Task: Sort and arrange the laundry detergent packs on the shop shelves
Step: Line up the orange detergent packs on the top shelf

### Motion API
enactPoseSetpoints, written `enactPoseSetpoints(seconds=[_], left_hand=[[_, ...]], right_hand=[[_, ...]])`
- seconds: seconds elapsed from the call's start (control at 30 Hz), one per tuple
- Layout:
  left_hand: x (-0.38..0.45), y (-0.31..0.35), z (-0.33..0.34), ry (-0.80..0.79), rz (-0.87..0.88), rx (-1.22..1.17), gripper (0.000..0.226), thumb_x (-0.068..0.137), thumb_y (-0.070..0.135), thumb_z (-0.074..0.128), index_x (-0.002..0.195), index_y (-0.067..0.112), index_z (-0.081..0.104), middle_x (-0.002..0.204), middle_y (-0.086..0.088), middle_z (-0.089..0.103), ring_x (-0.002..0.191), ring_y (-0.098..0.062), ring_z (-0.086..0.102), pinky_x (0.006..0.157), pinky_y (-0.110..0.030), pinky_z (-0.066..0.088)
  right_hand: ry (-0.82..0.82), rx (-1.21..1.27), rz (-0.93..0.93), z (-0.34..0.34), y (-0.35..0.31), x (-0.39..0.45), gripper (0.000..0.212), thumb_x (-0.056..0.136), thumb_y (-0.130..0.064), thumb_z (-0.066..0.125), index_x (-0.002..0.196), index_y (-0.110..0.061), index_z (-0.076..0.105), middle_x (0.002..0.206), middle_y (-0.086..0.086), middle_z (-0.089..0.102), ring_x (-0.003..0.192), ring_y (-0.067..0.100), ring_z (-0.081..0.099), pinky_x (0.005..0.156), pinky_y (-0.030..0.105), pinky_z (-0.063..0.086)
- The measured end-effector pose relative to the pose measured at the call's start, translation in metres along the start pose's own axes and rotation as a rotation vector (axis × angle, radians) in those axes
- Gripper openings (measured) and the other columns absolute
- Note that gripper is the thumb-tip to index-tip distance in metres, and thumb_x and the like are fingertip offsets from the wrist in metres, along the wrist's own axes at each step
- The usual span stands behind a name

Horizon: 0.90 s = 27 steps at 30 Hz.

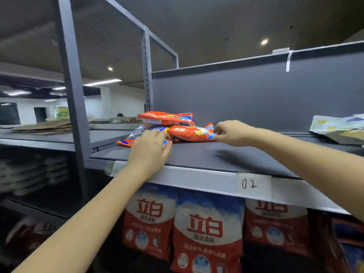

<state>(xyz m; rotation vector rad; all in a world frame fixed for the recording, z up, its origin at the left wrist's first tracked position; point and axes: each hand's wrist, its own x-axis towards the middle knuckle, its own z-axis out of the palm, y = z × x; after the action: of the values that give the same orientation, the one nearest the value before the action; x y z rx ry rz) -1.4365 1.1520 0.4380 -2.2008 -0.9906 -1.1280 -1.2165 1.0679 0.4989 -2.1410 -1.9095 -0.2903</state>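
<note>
On my feed the upper shelf point(216, 154) holds a small heap of orange detergent packs point(167, 118). My left hand point(150, 148) lies flat, fingers straight, on the lowest pack point(136, 135), while my right hand point(230, 133) pinches the corner of another pack point(191, 133). Below, the lower shelf carries upright red-and-white detergent bags point(207, 229).
</note>
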Motion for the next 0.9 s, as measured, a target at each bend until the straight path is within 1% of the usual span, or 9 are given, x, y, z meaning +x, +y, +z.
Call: enactPoseSetpoints(seconds=[0.17,0.3,0.33,0.43,0.5,0.57,0.63,0.77,0.9], left_hand=[[0.073,-0.049,0.040,-0.050,-0.114,0.095,0.031,0.098,0.031,0.042,0.113,0.010,0.058,0.116,-0.009,0.059,0.109,-0.029,0.049,0.086,-0.040,0.041],[0.131,-0.084,0.074,-0.025,-0.288,0.003,0.036,0.098,0.032,0.040,0.123,0.010,0.053,0.125,-0.011,0.053,0.117,-0.029,0.045,0.091,-0.041,0.041],[0.143,-0.094,0.086,-0.046,-0.365,-0.036,0.038,0.098,0.034,0.040,0.125,0.009,0.052,0.128,-0.013,0.051,0.119,-0.030,0.044,0.093,-0.042,0.040],[0.163,-0.116,0.115,-0.190,-0.644,-0.254,0.051,0.098,0.042,0.038,0.129,0.002,0.050,0.132,-0.020,0.051,0.121,-0.036,0.046,0.095,-0.040,0.040],[0.168,-0.124,0.124,-0.302,-0.712,-0.380,0.057,0.098,0.045,0.036,0.128,-0.001,0.050,0.132,-0.021,0.053,0.120,-0.036,0.049,0.094,-0.036,0.040],[0.167,-0.126,0.124,-0.345,-0.698,-0.414,0.059,0.099,0.047,0.035,0.130,-0.002,0.048,0.132,-0.019,0.053,0.120,-0.034,0.050,0.093,-0.034,0.039],[0.165,-0.127,0.120,-0.348,-0.678,-0.419,0.059,0.099,0.047,0.034,0.129,-0.001,0.049,0.132,-0.019,0.053,0.119,-0.033,0.050,0.093,-0.034,0.040],[0.162,-0.128,0.115,-0.387,-0.659,-0.473,0.051,0.101,0.039,0.032,0.130,0.000,0.048,0.131,-0.018,0.053,0.118,-0.032,0.051,0.087,-0.033,0.041],[0.148,-0.136,0.102,-0.398,-0.631,-0.638,0.044,0.099,0.034,0.041,0.127,0.001,0.049,0.127,-0.016,0.055,0.114,-0.031,0.053,0.082,-0.031,0.040]], right_hand=[[-0.070,0.072,0.076,0.003,-0.009,0.100,0.042,0.096,-0.037,0.044,0.115,-0.002,0.060,0.115,0.011,0.063,0.105,0.027,0.057,0.082,0.030,0.044],[-0.062,0.362,0.171,0.011,-0.021,0.168,0.030,0.094,-0.031,0.045,0.092,-0.002,0.056,0.091,0.015,0.057,0.073,0.024,0.053,0.065,0.028,0.045],[-0.083,0.400,0.199,0.015,-0.024,0.181,0.030,0.095,-0.032,0.045,0.093,-0.004,0.054,0.092,0.015,0.056,0.073,0.024,0.055,0.067,0.029,0.048],[-0.098,0.379,0.292,0.027,-0.033,0.208,0.052,0.098,-0.042,0.040,0.132,-0.003,0.044,0.130,0.017,0.050,0.115,0.032,0.054,0.093,0.036,0.044],[-0.094,0.408,0.351,0.030,-0.039,0.220,0.056,0.098,-0.047,0.038,0.136,-0.006,0.041,0.141,0.014,0.042,0.122,0.032,0.049,0.095,0.036,0.043],[-0.124,0.466,0.380,0.028,-0.045,0.226,0.044,0.098,-0.046,0.040,0.116,-0.007,0.052,0.127,0.013,0.051,0.108,0.028,0.057,0.086,0.033,0.052],[-0.131,0.467,0.407,0.024,-0.051,0.228,0.035,0.099,-0.041,0.043,0.099,-0.007,0.052,0.109,0.011,0.054,0.091,0.025,0.060,0.070,0.028,0.052],[-0.032,0.268,0.447,0.022,-0.064,0.218,0.036,0.096,-0.042,0.047,0.096,-0.006,0.053,0.098,0.011,0.054,0.075,0.023,0.054,0.051,0.027,0.040],[0.064,0.394,0.500,0.017,-0.079,0.194,0.032,0.094,-0.032,0.057,0.079,-0.005,0.049,0.077,0.007,0.050,0.061,0.016,0.046,0.045,0.025,0.034]])
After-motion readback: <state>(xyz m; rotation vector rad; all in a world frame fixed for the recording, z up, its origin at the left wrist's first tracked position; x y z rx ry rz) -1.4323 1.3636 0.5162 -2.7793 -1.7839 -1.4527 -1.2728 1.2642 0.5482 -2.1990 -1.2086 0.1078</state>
